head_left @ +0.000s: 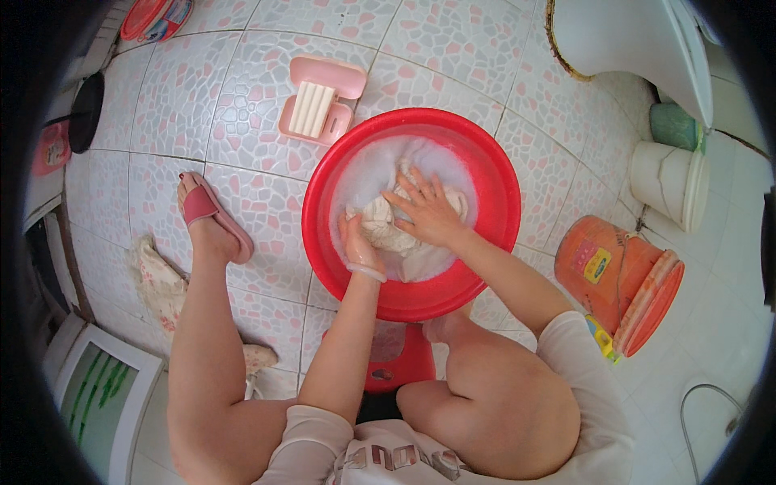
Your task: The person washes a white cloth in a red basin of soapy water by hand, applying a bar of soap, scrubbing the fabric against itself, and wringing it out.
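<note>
A wet cream cloth (390,230) lies bunched in cloudy, sudsy water inside a large red basin (318,242). My right hand (430,213) rests over the top of the cloth, palm down, its fingers spread and holding nothing. At the cloth's left edge, my left hand (361,246) curls its fingers against the fabric, partly hidden by the cloth and suds. A pale band circles my left wrist. Beyond the basin, a cream ribbed bar of soap (313,110) sits across an opened pink soap box (330,74).
Right of the basin an orange bucket (594,271) leans on its side, near a white bucket (659,184). A red stool (402,364) is under me. Patterned fabric (158,283) lies on the tiled floor by my slippered left foot. A white fixture (630,48) overhangs the far right.
</note>
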The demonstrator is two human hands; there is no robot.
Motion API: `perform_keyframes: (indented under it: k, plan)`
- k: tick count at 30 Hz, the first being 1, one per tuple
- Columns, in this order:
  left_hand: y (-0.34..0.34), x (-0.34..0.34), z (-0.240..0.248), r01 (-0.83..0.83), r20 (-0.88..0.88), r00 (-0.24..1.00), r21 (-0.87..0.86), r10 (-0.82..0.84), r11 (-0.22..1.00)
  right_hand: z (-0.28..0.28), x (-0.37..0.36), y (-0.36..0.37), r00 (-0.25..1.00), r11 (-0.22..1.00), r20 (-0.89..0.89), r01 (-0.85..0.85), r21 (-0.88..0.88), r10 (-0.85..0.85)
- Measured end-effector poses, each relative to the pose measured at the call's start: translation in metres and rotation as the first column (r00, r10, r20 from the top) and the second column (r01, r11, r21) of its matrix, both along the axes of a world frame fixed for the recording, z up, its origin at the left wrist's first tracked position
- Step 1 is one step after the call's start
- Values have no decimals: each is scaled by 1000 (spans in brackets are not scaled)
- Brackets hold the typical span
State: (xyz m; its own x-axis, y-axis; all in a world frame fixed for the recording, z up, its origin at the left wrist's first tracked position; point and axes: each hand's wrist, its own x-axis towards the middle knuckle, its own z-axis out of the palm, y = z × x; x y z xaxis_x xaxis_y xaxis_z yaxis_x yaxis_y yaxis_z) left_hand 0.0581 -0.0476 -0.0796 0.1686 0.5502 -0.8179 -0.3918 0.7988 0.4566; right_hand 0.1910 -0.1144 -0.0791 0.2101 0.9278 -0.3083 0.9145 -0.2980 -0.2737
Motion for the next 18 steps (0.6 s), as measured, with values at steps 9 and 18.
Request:
perform_keyframes:
  k: [9,18]
  plan:
    - [-2,-5,-18,154,-216,960,-127,-179,980,-12,-10,-7,990,996,135,-39,-81,50]
    - [4,10,-9,121,282,957,-197,-62,973,-1,1,1,621,813,-592,573,-104,-514]
